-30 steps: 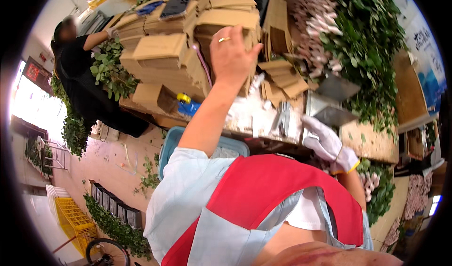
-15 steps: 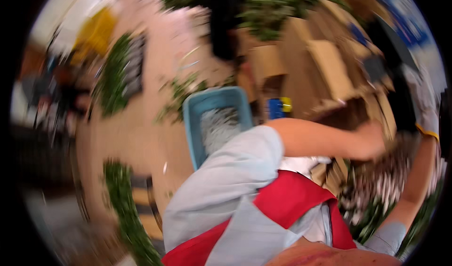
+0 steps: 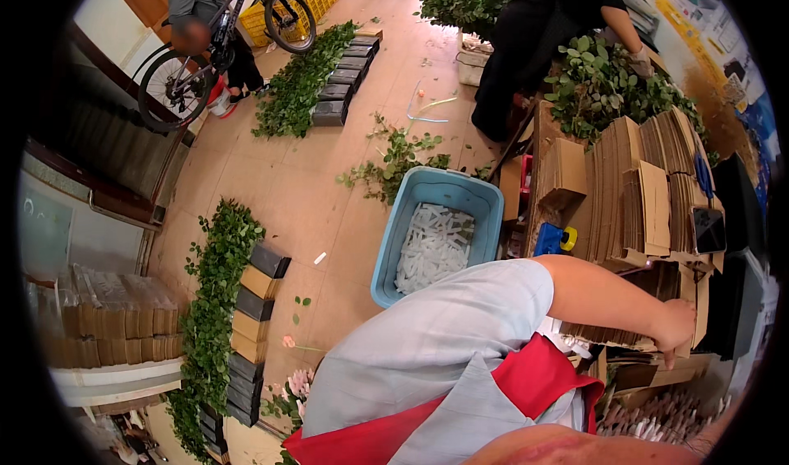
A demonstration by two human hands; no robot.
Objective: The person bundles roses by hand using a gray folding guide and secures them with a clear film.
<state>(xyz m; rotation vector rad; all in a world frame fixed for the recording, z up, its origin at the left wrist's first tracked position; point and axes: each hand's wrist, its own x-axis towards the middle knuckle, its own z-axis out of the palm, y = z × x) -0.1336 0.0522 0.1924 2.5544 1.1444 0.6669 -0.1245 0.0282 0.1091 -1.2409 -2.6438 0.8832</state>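
Note:
My left hand [image 3: 677,330] reaches out to the right, bare, from a light blue sleeve over a red apron. Its fingers curl around the lower edge of a stack of flat brown cardboard sheets [image 3: 649,194] on the work table. A dark phone [image 3: 708,230] lies on top of the stack, just above the hand. More cardboard pieces and pale flower stems [image 3: 657,416] lie under the hand. My right hand is out of the picture.
A blue bin [image 3: 483,210] holding white pieces stands on the tiled floor beside me. Rows of green foliage [image 3: 215,300] and dark trays [image 3: 255,300] lie on the floor. A person in black [image 3: 534,46] works at the table; another holds a bicycle [image 3: 214,46].
The view has swung left and down toward the floor. My left hand has dropped from the top of the cardboard pile to the lower edge of the stack. The gloved right hand has left view.

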